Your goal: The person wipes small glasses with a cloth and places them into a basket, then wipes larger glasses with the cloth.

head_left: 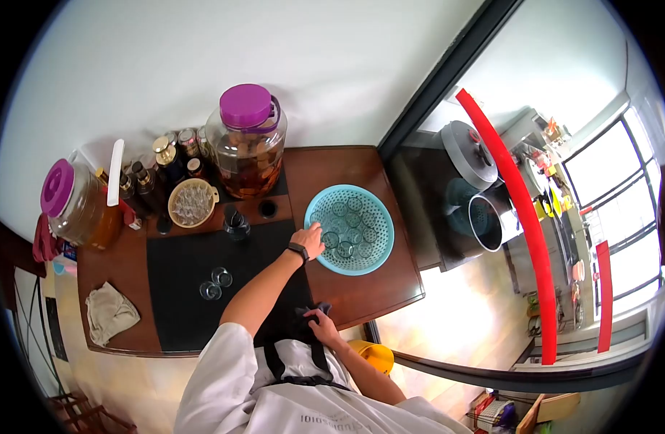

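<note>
My left hand [309, 240], with a dark band on its wrist, is at the left rim of a light blue plastic colander [384, 253]. Its fingers are curled over the rim, close to a small clear glass [329, 239]; what they grip is hidden. Several more such glasses lie inside the colander. Near the table's front edge, my right hand [322, 329] is closed on a dark cloth [312, 314]. Two small clear glasses [216, 283] stand on the black mat [180, 267] left of my left forearm.
Behind the mat are a large purple-lidded jar [245, 155], dark bottles [148, 189], a bowl of clear items [192, 203] and a dark-topped glass container [236, 223]. Another jar [86, 206] and a beige cloth [111, 312] are left. A yellow bin [376, 356] is below; glass partition right.
</note>
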Tool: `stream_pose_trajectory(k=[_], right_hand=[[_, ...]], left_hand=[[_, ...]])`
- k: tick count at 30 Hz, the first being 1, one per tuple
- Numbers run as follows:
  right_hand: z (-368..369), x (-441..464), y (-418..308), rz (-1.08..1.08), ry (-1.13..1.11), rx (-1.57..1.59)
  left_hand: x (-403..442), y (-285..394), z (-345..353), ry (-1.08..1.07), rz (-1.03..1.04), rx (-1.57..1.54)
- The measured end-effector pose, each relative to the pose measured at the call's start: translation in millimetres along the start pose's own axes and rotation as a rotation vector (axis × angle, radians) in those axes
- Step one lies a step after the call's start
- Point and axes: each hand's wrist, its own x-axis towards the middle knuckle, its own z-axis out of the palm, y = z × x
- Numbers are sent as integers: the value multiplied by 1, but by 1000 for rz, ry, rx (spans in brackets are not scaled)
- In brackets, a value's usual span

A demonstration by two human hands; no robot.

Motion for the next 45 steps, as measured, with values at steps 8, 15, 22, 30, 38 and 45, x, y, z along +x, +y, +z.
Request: stream_pose_trajectory(k=[8, 15, 22, 30, 38, 45], right_hand=[[1, 2, 0, 35, -27, 15], [5, 14, 4, -5, 75, 168], [-20, -17, -132, -121, 40, 716], [-23, -16, -166, -582, -13, -195], [-37, -17, -166, -600, 264, -491], [-41, -8, -148, -441, 57, 70]], left_hand=[[-46, -39, 12, 577, 112, -803], [-162, -68, 30, 322, -93, -1436], [-227, -59, 42, 431, -335, -1223], [-201, -49, 37, 499, -92, -1164], [-208, -24, 29, 332, 11, -1348], [-208, -12, 15, 321, 30, -1248]])
